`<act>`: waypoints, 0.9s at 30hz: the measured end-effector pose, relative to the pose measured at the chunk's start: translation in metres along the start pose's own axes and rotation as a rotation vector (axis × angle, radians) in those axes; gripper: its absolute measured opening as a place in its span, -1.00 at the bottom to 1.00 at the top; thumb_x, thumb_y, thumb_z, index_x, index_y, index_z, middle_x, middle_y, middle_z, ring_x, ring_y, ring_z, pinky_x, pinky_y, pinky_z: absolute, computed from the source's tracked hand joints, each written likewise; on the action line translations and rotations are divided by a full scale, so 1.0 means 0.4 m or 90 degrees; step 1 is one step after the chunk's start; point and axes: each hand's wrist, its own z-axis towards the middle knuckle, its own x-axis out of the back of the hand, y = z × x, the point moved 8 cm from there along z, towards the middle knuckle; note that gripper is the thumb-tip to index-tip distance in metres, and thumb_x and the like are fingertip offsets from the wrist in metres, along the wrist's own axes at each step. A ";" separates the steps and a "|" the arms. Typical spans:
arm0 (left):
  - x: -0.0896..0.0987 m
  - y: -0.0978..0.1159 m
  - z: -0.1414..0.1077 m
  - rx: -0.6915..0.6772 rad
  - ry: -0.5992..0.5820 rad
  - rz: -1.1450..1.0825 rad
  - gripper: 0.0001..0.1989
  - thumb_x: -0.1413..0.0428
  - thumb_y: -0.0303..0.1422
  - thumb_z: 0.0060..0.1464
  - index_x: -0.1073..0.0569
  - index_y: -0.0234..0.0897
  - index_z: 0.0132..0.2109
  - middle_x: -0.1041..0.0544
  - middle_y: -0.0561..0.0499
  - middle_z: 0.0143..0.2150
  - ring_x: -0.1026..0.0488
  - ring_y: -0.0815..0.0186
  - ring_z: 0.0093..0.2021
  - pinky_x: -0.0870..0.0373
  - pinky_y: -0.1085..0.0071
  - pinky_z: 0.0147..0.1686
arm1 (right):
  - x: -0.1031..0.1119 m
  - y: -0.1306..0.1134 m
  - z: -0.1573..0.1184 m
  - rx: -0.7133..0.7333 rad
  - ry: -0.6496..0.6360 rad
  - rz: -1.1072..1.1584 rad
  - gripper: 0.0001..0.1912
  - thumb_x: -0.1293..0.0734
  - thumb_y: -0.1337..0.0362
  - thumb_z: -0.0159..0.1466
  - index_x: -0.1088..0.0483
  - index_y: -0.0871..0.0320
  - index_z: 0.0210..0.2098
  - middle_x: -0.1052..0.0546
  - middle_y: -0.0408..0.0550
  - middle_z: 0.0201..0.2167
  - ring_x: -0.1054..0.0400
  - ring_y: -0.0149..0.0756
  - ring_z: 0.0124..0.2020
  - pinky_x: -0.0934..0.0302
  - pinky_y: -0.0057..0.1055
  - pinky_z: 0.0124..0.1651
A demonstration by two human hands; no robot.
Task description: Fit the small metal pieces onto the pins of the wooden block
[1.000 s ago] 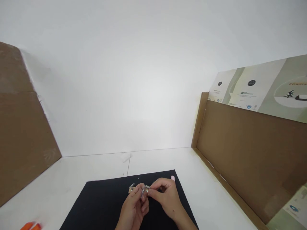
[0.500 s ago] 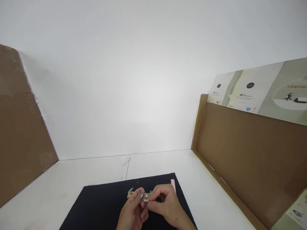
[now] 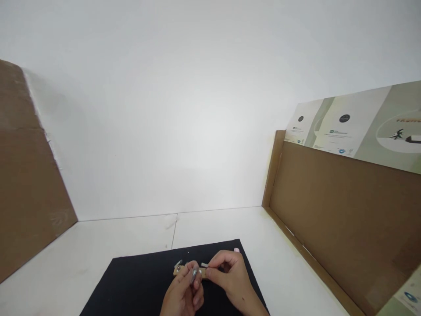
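My left hand (image 3: 183, 287) is closed, its thumb and fingers pinched on a small shiny silver piece (image 3: 194, 275); its exact kind is too small to tell. My right hand (image 3: 230, 276) pinches a small pale strip (image 3: 204, 265) between thumb and forefinger. Behind both hands shows a narrow tan strip like wood (image 3: 176, 271), partly hidden by the fingers. A round silver fitting (image 3: 178, 268) is on its left end, with a slim silver piece (image 3: 178, 263) beside it. Whether the fingers also hold the tan strip, I cannot tell.
A black mat (image 3: 141, 281) lies under the hands on the white table (image 3: 66, 259). The end of a pink object (image 3: 237, 250) shows behind my right hand. Brown cardboard panels stand at the left (image 3: 29, 175) and right (image 3: 342, 215), before a white wall (image 3: 184, 109).
My right hand has raised the pale strip from in front of the tan strip to just above its upper edge. The pink object is now more covered. My left hand has barely moved.
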 end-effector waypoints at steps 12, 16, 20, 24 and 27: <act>0.004 -0.011 0.004 -0.006 -0.005 -0.010 -0.60 -0.36 -0.11 -0.16 -0.37 -0.26 -0.36 -0.31 0.16 -0.54 -0.12 0.53 -0.65 0.07 0.47 -0.57 | -0.007 0.006 -0.008 0.003 -0.054 0.005 -0.83 -0.54 0.25 -0.03 -0.49 0.15 -0.55 -0.52 -0.10 -0.51 -0.39 -0.29 -0.44 -0.25 -0.39 -0.33; 0.018 -0.031 0.025 0.004 -0.012 -0.021 -0.58 -0.37 -0.10 -0.20 -0.36 -0.25 -0.39 -0.29 0.16 -0.56 -0.10 0.52 -0.66 0.08 0.46 -0.59 | -0.015 0.002 -0.021 -0.012 -0.132 0.037 -0.82 -0.55 0.24 -0.03 -0.49 0.14 -0.53 -0.52 -0.11 -0.49 -0.43 -0.27 -0.40 -0.29 -0.37 -0.27; 0.025 -0.038 0.031 0.009 -0.007 -0.030 -0.54 -0.39 -0.08 -0.27 -0.35 -0.25 -0.40 -0.29 0.18 -0.56 -0.09 0.54 -0.67 0.10 0.47 -0.59 | -0.025 0.016 -0.028 -0.047 -0.168 0.027 -0.76 -0.58 0.18 -0.08 -0.50 0.14 -0.55 -0.55 -0.07 -0.45 -0.47 -0.20 -0.34 -0.31 -0.34 -0.24; 0.013 -0.027 0.016 0.012 -0.008 -0.017 -0.59 -0.37 -0.11 -0.19 -0.38 -0.26 -0.35 -0.31 0.17 -0.56 -0.13 0.53 -0.66 0.09 0.48 -0.58 | -0.016 0.024 -0.014 -0.035 -0.070 0.010 -0.74 -0.57 0.13 -0.07 -0.50 0.15 -0.56 -0.54 -0.07 -0.49 -0.43 -0.25 -0.41 -0.28 -0.37 -0.30; 0.007 -0.019 0.009 0.004 -0.005 -0.010 -0.58 -0.36 -0.11 -0.18 -0.36 -0.26 -0.37 -0.31 0.17 -0.55 -0.11 0.54 -0.67 0.10 0.48 -0.59 | -0.007 0.026 -0.001 -0.032 -0.008 0.009 -0.72 -0.57 0.12 -0.08 -0.49 0.16 -0.58 -0.51 -0.09 -0.56 -0.38 -0.30 -0.48 -0.26 -0.39 -0.37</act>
